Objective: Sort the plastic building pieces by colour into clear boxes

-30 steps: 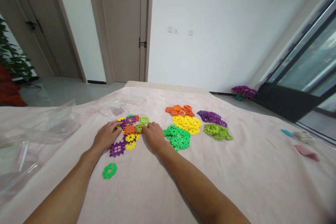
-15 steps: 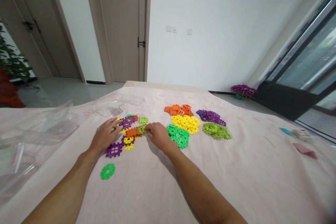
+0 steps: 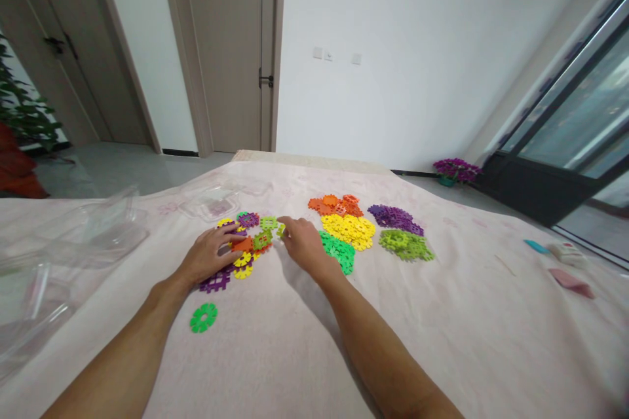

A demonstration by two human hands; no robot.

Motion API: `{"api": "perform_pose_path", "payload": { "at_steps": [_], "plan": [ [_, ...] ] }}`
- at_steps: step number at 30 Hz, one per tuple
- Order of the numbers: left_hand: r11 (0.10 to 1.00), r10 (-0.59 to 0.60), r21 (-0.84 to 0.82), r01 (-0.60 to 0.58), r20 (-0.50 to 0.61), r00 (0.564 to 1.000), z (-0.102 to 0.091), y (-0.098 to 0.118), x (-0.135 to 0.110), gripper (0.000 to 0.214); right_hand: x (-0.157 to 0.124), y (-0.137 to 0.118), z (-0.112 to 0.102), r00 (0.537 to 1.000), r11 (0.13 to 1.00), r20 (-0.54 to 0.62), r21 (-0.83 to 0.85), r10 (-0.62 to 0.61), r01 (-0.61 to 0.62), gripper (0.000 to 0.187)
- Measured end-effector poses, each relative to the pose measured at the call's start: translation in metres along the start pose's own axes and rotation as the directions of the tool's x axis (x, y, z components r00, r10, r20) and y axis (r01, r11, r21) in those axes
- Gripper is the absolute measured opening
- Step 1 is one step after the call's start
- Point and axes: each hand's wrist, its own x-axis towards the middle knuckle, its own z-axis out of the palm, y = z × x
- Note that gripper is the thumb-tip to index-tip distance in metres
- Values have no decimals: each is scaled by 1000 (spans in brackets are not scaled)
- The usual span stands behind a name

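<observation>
A mixed heap of plastic interlocking pieces (image 3: 248, 242) lies on the pink cloth (image 3: 304, 340). My left hand (image 3: 209, 255) rests on the heap's left side, fingers stretched over the orange and purple pieces. My right hand (image 3: 307, 243) is just right of the heap, fingers pinched on a light-green piece (image 3: 280, 230). To the right lie sorted piles: orange (image 3: 337, 205), yellow (image 3: 350, 230), green (image 3: 341, 251), purple (image 3: 396, 216) and light green (image 3: 407, 245). A lone green round piece (image 3: 204, 317) lies near my left forearm.
Clear plastic containers (image 3: 73, 242) and a clear lid (image 3: 211, 204) sit at the left. Small items, a blue one (image 3: 535, 247) and a pink one (image 3: 570, 279), lie at the far right. Doors, a white wall and a glass sliding door stand beyond.
My right hand has moved up and right from the heap with a light-green piece pinched in its fingers. My left hand slid further onto the heap.
</observation>
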Motion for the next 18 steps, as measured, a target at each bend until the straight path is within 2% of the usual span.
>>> {"api": "perform_pose_path", "payload": {
  "at_steps": [4, 8, 11, 14, 16, 17, 18],
  "plan": [
    [1000, 10, 9, -10, 8, 1000, 1, -2, 0, 51, 1, 32, -33, 984, 989, -108, 63, 139, -132, 33],
    [997, -23, 69, 21, 21, 1000, 4, -5, 1, 58, -15, 77, -57, 934, 944, -149, 5, 326, -329, 35],
    [995, -42, 93, 40, 21, 999, 7, -7, 1, 61, -38, 111, -72, 864, 854, -192, -161, 465, -495, 37],
    [994, -34, 107, 34, 2, 999, 9, -9, 2, 60, -62, 141, -85, 760, 698, -228, -303, 608, -649, 40],
    [993, -28, 113, 28, -4, 1000, 10, -10, 2, 59, -71, 153, -92, 699, 617, -232, -341, 676, -709, 39],
    [993, -27, 115, 27, -5, 1000, 10, -9, 2, 59, -73, 155, -94, 685, 600, -241, -343, 687, -723, 39],
    [993, -27, 116, 27, -5, 1000, 10, -9, 2, 58, -72, 153, -95, 689, 607, -250, -336, 680, -720, 38]
  ]
}}
